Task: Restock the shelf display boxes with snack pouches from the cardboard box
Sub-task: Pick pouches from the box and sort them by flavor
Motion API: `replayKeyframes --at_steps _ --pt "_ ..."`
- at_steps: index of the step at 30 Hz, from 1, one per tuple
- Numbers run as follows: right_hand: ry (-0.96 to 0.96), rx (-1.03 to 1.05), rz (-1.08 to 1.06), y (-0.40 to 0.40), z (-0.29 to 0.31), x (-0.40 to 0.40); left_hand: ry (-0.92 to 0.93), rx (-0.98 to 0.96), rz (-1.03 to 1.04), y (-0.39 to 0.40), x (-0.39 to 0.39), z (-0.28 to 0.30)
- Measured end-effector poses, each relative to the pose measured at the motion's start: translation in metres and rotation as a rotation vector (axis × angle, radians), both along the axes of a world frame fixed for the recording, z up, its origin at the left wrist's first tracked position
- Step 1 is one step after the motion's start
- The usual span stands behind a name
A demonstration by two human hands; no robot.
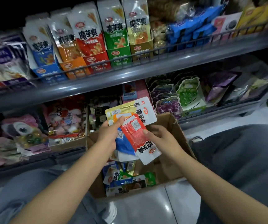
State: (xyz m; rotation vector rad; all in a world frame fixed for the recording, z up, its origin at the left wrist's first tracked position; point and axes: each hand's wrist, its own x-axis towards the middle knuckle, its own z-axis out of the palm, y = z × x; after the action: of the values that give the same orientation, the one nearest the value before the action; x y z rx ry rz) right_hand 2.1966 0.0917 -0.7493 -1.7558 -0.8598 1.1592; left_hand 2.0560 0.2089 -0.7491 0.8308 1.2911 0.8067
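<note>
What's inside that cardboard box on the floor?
The cardboard box holds loose snack pouches in green, blue, white and gold. The hands and the fanned pouches they hold cover the far part, so how full it is stays unseen.

Left hand (108,135) and right hand (160,139) both pinching.

I am crouched in a shop aisle, probably a small grocery or convenience store, facing grey metal shelves (130,73) with wire front rails (146,59). The upper shelf carries a row of colour-coded display boxes (97,62) packed with upright snack pouches (88,34), and the lower one holds bagged sweets (65,120) and grape-shaped candy packs (167,105), though the dim edges blur. An open cardboard box (170,167) of mixed stock sits on the glossy tiled floor (154,209).
</note>
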Motion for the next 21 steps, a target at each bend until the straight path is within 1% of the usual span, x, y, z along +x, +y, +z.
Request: replayKeyframes --at_steps 4,5,6,8,10,11,13,14,17,21 --pt "0.448 -0.082 -0.034 0.029 0.013 -0.005 0.013 0.019 0.038 -0.002 -0.011 0.004" --pt "0.545 -0.105 -0.05 0.035 0.017 -0.006 0.021 0.031 0.057 -0.002 -0.014 0.003" --pt "0.593 -0.126 -0.056 0.039 0.021 -0.006 0.016 0.034 0.077 -0.002 -0.015 0.002" --pt "0.619 -0.143 -0.028 0.047 0.024 -0.004 -0.022 0.016 0.114 -0.004 -0.016 0.0" --pt "0.636 -0.124 0.043 0.052 0.02 0.0 -0.078 -0.02 0.136 -0.006 -0.015 -0.001" --pt "0.61 -0.102 0.081 0.053 0.017 0.0 -0.109 -0.04 0.141 -0.007 -0.014 -0.001" --pt "0.499 -0.055 0.121 0.053 0.011 -0.002 -0.186 -0.099 0.121 -0.009 -0.013 0.001" --pt "0.456 -0.037 0.113 0.054 0.007 -0.004 -0.226 -0.128 0.104 -0.01 -0.012 0.002" --pt "0.409 -0.013 0.061 0.058 0.001 -0.01 -0.295 -0.205 0.052 -0.008 -0.014 0.003" --pt "0.404 -0.055 0.025 0.065 -0.001 -0.005 -0.273 -0.277 -0.094 0.003 -0.025 0.01"
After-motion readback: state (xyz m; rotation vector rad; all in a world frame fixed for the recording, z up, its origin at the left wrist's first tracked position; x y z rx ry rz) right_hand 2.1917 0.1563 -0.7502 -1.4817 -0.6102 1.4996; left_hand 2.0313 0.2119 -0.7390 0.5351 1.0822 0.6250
